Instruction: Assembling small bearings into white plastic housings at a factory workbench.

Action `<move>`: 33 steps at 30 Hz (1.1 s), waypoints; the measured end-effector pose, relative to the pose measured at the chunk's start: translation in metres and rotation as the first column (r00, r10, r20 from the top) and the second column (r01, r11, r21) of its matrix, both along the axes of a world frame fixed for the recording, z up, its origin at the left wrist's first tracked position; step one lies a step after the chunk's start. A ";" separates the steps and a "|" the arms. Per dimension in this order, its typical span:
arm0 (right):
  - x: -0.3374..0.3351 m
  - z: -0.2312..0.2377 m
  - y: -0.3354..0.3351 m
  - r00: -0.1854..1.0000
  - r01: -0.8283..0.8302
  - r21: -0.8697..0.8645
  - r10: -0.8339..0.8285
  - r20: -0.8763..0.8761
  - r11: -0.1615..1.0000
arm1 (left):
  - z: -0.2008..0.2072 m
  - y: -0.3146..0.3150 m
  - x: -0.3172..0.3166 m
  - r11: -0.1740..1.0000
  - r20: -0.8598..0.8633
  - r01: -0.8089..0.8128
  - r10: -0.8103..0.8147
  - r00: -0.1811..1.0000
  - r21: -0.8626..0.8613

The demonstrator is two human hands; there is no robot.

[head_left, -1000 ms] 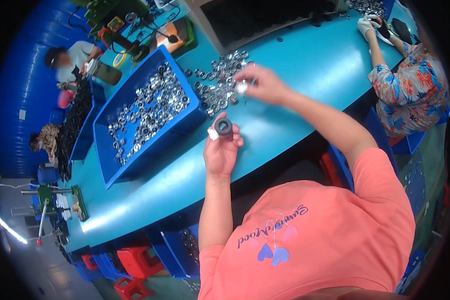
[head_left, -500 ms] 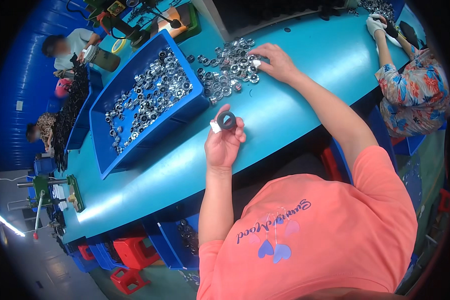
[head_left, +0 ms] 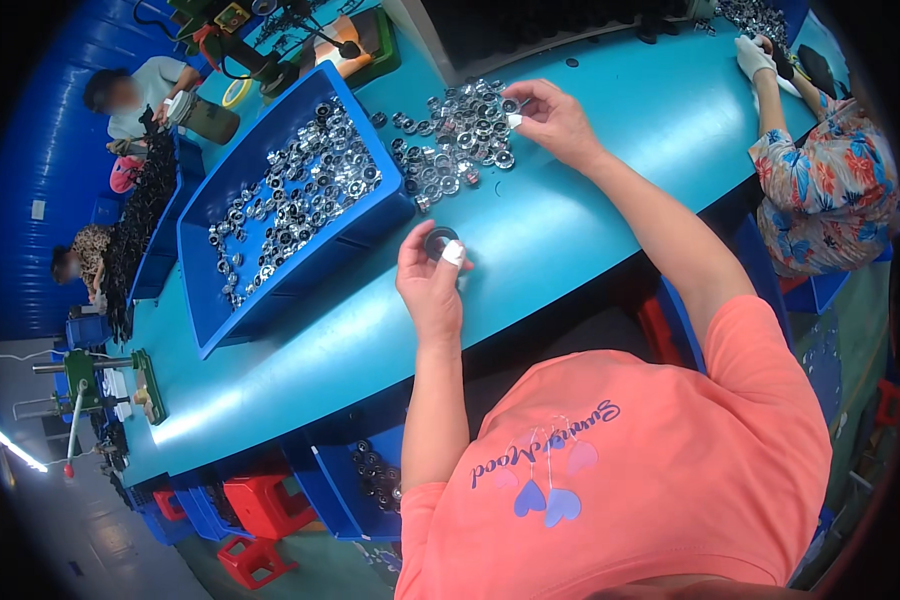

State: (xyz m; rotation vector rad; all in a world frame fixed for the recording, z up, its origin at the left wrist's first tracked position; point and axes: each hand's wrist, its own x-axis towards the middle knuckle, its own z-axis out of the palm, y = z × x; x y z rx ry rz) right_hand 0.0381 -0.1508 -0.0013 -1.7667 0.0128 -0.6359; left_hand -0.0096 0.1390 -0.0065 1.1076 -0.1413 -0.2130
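My left hand (head_left: 432,295) is closed around a black ring (head_left: 436,238), with a white-wrapped thumb lying over its near side. My right hand (head_left: 560,128) reaches to the right edge of a loose pile of small chrome-and-black round parts (head_left: 455,150). Between its thumb and fingertips it pinches one such round part (head_left: 511,105); white wrapping covers the thumb tip here too. Left of the pile stands a large blue bin (head_left: 320,275), holding many more of these parts.
All this lies on a turquoise table (head_left: 560,225). A green press machine (head_left: 260,60) stands at the far left, near a yellow tape roll (head_left: 236,93). A co-worker in a floral shirt (head_left: 820,180) sits at the right. Below the table are red stools (head_left: 268,505) and a blue crate (head_left: 345,490).
My left hand has turned, bringing its thumb across the black ring, and moved slightly left. My right hand has shifted a little to the right, with a round part in its pinch.
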 end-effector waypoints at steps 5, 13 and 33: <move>-0.015 0.037 0.029 0.926 -0.284 0.260 0.334 -0.174 0.923 | 0.000 0.002 -0.002 0.999 0.015 0.029 -0.030 0.999 0.033; -0.055 0.027 0.069 0.772 -0.434 0.425 0.571 -0.280 0.795 | 0.003 0.002 -0.003 0.996 -0.004 0.093 -0.093 0.996 -0.008; -0.070 0.020 0.092 0.789 -0.489 0.344 0.575 -0.217 0.801 | 0.000 0.003 -0.006 0.996 -0.019 0.088 -0.089 0.996 -0.031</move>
